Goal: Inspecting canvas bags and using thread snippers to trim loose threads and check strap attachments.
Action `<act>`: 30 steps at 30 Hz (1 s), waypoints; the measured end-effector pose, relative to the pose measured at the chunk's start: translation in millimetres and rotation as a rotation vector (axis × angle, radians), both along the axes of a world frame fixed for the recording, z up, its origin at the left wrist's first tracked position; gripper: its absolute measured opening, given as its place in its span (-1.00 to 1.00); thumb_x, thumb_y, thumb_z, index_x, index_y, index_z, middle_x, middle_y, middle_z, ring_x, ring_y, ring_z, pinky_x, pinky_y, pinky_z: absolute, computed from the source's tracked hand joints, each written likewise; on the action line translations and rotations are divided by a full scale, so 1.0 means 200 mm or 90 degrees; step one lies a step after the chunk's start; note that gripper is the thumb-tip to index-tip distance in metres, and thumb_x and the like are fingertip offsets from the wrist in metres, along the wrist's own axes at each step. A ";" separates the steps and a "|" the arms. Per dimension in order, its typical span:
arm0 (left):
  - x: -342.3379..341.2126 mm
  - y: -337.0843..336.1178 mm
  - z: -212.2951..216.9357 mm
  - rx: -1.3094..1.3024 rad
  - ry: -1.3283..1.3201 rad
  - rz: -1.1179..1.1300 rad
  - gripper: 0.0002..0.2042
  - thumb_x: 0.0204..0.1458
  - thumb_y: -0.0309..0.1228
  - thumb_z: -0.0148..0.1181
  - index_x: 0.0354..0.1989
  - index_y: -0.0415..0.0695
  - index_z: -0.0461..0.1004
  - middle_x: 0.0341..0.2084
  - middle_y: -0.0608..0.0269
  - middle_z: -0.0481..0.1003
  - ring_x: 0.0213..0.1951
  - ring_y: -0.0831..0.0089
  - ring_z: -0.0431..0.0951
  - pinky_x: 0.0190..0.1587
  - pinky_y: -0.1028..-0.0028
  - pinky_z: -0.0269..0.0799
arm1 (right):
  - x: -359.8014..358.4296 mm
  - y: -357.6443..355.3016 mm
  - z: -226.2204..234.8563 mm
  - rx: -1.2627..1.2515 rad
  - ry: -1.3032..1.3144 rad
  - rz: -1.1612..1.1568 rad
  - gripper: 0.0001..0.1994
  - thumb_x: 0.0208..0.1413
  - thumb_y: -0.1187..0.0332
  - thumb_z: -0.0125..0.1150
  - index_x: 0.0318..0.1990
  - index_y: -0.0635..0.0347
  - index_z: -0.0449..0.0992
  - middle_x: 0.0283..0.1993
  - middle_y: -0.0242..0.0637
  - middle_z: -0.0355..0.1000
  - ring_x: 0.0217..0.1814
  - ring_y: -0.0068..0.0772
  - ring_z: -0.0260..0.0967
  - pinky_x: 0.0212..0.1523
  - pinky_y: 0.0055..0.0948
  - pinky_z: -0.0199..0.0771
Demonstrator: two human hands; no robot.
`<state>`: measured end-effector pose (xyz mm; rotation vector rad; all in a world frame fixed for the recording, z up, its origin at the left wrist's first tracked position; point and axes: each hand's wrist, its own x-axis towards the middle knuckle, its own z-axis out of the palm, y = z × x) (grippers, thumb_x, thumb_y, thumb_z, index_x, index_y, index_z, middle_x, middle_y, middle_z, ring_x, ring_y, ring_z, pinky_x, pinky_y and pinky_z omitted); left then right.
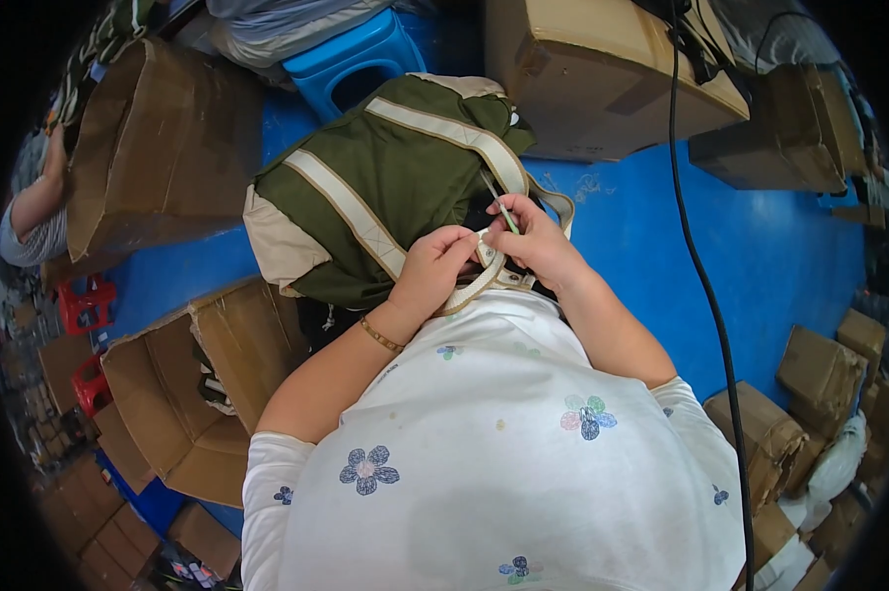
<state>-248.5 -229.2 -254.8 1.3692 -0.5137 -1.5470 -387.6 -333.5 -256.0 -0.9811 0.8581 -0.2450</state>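
Note:
A dark green bag [405, 163] with beige corner panels rests against my lap, its cream webbing handles [341, 197] trimmed in tan. My left hand [430, 268] pinches the end of a cream strap [472, 292] near a white tab with a metal snap [488, 254]. Close beside it, my right hand [541, 241] grips a slim pointed tool [506, 212], pale green with a metal-looking tip that points up and away. Whether it is tweezers or snips I cannot make out. My right fingertips are at the white tab, and the fingers partly hide it.
An open cardboard box [183, 394] stands at my left. Larger cartons [602, 84] and a blue stool [356, 59] lie beyond the bag. A black cable [702, 266] hangs down on the right. Another person's arm [40, 202] shows at far left. More cartons [759, 428] sit at lower right.

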 end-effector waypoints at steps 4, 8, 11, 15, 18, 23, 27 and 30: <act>0.00 -0.01 0.01 0.028 0.075 0.061 -0.84 0.10 -0.43 -0.03 -0.33 -0.27 0.42 -0.46 0.30 0.45 -0.40 0.60 0.44 -0.32 0.63 0.38 | 0.00 0.02 -0.02 -0.086 -0.024 0.008 -0.64 -0.11 0.44 0.28 -0.15 0.18 0.29 -0.44 -0.48 0.29 -0.58 -0.79 0.11 -0.66 -0.73 0.03; 0.00 -0.01 0.01 0.030 0.087 0.075 -0.84 0.10 -0.42 -0.02 -0.32 -0.27 0.43 -0.46 0.29 0.45 -0.39 0.58 0.44 -0.31 0.61 0.38 | -0.02 0.00 -0.01 -0.005 -0.047 -0.001 -0.64 -0.09 0.42 0.29 -0.14 0.17 0.29 -0.42 -0.50 0.29 -0.60 -0.80 0.10 -0.67 -0.74 0.02; 0.00 -0.01 0.01 0.032 0.075 0.065 -0.83 0.10 -0.41 -0.02 -0.33 -0.27 0.43 -0.46 0.28 0.46 -0.37 0.58 0.45 -0.29 0.60 0.38 | 0.00 -0.01 0.00 0.035 -0.008 -0.007 -0.65 -0.08 0.42 0.28 -0.13 0.18 0.30 -0.40 -0.48 0.30 -0.62 -0.80 0.09 -0.68 -0.74 0.01; 0.01 -0.01 0.01 0.051 0.104 0.066 -0.84 0.09 -0.40 0.00 -0.33 -0.25 0.42 -0.46 0.28 0.46 -0.37 0.56 0.46 -0.28 0.59 0.39 | 0.00 -0.01 0.00 0.036 -0.006 -0.007 -0.67 -0.07 0.47 0.22 -0.13 0.21 0.29 -0.38 -0.44 0.32 -0.62 -0.79 0.09 -0.69 -0.75 0.02; 0.02 -0.02 -0.01 0.093 0.150 0.094 -0.84 0.07 -0.38 0.02 -0.34 -0.24 0.42 -0.46 0.27 0.46 -0.38 0.53 0.47 -0.28 0.57 0.40 | -0.02 -0.02 0.00 0.075 -0.029 -0.002 -0.67 -0.08 0.52 0.18 -0.12 0.22 0.28 -0.34 -0.40 0.35 -0.62 -0.78 0.11 -0.69 -0.75 0.04; 0.05 -0.02 -0.03 0.127 0.182 0.099 -0.83 0.04 -0.35 0.05 -0.37 -0.22 0.42 -0.46 0.24 0.47 -0.38 0.50 0.48 -0.28 0.55 0.41 | -0.03 -0.04 0.00 0.083 -0.034 0.018 -0.65 -0.10 0.54 0.18 -0.11 0.21 0.28 -0.27 -0.33 0.40 -0.60 -0.77 0.14 -0.68 -0.76 0.05; 0.07 -0.02 -0.05 0.155 0.255 0.118 -0.80 0.03 -0.34 0.04 -0.34 -0.24 0.43 -0.45 0.22 0.48 -0.38 0.47 0.48 -0.28 0.51 0.41 | -0.03 -0.04 -0.01 0.090 -0.022 0.029 -0.64 -0.11 0.53 0.22 -0.11 0.20 0.29 -0.27 -0.31 0.42 -0.58 -0.77 0.18 -0.68 -0.77 0.06; 0.08 -0.03 -0.06 0.177 0.290 0.126 -0.79 0.03 -0.35 0.03 -0.33 -0.26 0.44 -0.45 0.21 0.49 -0.38 0.45 0.48 -0.27 0.50 0.41 | -0.01 -0.04 -0.01 0.082 -0.007 0.026 -0.64 -0.11 0.52 0.24 -0.12 0.19 0.30 -0.29 -0.32 0.43 -0.56 -0.78 0.20 -0.68 -0.79 0.05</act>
